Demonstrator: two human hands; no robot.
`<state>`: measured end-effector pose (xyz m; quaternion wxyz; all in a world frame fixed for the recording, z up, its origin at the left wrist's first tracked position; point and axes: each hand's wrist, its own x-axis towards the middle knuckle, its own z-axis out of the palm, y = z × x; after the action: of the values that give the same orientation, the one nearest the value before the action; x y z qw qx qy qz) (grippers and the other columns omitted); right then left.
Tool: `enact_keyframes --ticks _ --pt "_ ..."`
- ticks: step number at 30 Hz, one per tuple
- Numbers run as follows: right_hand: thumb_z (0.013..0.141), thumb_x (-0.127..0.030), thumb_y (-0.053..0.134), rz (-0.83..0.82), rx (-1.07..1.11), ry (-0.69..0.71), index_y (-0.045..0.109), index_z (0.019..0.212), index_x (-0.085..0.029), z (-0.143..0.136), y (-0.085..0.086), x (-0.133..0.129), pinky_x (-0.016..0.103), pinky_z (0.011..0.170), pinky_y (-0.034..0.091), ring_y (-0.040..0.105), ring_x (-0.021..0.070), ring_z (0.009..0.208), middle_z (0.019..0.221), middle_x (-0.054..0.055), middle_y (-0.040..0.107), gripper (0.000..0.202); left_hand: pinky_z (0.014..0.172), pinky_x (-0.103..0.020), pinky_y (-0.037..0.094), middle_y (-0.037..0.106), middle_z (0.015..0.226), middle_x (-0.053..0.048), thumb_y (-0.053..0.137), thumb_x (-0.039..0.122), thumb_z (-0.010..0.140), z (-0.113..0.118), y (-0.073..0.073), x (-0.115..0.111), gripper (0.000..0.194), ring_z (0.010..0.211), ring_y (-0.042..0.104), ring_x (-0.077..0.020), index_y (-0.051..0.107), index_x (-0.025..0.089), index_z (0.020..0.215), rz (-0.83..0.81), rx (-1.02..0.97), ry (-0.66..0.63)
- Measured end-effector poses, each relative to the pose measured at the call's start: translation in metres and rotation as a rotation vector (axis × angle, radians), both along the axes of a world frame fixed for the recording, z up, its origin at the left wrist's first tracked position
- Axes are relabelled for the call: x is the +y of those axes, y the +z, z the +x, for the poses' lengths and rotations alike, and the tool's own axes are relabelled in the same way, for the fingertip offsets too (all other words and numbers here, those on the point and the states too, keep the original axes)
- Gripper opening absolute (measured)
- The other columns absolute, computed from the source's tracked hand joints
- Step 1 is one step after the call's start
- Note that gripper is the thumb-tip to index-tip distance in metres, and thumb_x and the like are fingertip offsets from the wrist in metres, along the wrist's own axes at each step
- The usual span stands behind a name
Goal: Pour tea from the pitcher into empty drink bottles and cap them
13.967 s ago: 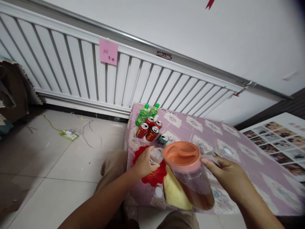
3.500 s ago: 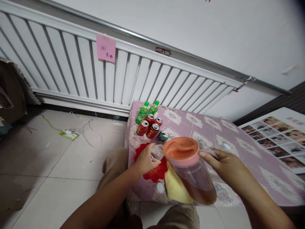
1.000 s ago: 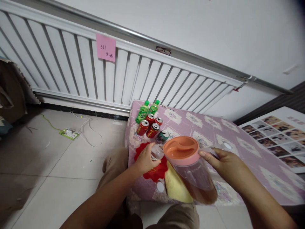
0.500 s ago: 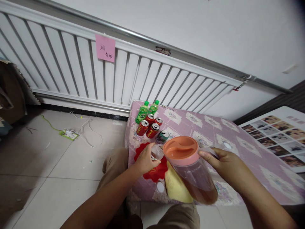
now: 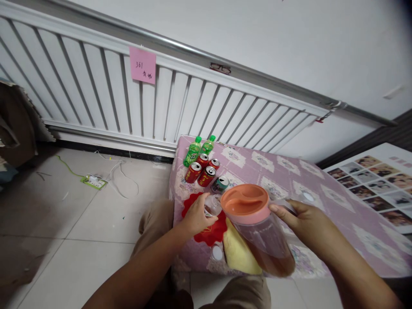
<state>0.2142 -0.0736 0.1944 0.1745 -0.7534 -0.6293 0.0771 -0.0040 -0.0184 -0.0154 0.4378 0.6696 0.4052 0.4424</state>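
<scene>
Plainly, the red mat [image 5: 217, 231] with its scalloped edge anchors everything on the purple floral cover [image 5: 334, 199]. Above the mat, the left hand [image 5: 197, 216] holds a small clear bottle [image 5: 212, 204], thumb and fingers curled around its side, with the bottle's mouth turned to the right. To the right of the mat, the right hand [image 5: 302, 216] grips the handle of a clear jug [image 5: 267, 240], which leans over to the left so that its orange lid [image 5: 245, 199] meets the view and comes right up to the bottle's mouth (whether the two touch, I cannot tell). Brown liquid [image 5: 278, 262] lies in the low end of the jug.

Just right of the mat, partly behind the jug, lies a yellow cloth [image 5: 240, 253]; on the near side of the mat is a white round cap [image 5: 217, 253]. Beyond the mat lies a teal can [image 5: 220, 184], with four red cans [image 5: 206, 177] standing close together past it and two green bottles [image 5: 192, 152] farther back. Well beyond the mat runs a white radiator [image 5: 180, 107] bearing a pink note [image 5: 142, 65].
</scene>
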Motion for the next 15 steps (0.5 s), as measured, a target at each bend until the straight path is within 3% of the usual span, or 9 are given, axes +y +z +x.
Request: enact_keyframes --ticks 3,15 --pt "0.067 -0.077 0.056 -0.089 0.023 -0.025 0.075 0.073 -0.023 -0.0005 0.0012 0.0002 0.04 0.069 0.055 0.072 0.0315 0.077 0.08 0.008 0.078 0.058 0.11 -0.047 0.042 0.052 0.14 -0.014 0.08 0.019 0.068 0.0004 -0.0016 0.0002 0.083 0.131 0.051 -0.0294 0.038 0.022 0.139 -0.004 -0.007 -0.001" --pt "0.065 -0.081 0.056 -0.019 -0.007 -0.01 0.075 0.069 -0.023 0.0001 0.0011 0.0002 0.038 0.065 0.057 0.072 0.0301 0.073 0.079 0.008 0.078 0.06 0.108 -0.046 0.043 0.053 0.139 -0.014 0.08 0.02 0.067 0.0007 -0.0024 0.0002 0.083 0.129 0.053 -0.0296 0.038 0.022 0.139 0.0 -0.003 0.006"
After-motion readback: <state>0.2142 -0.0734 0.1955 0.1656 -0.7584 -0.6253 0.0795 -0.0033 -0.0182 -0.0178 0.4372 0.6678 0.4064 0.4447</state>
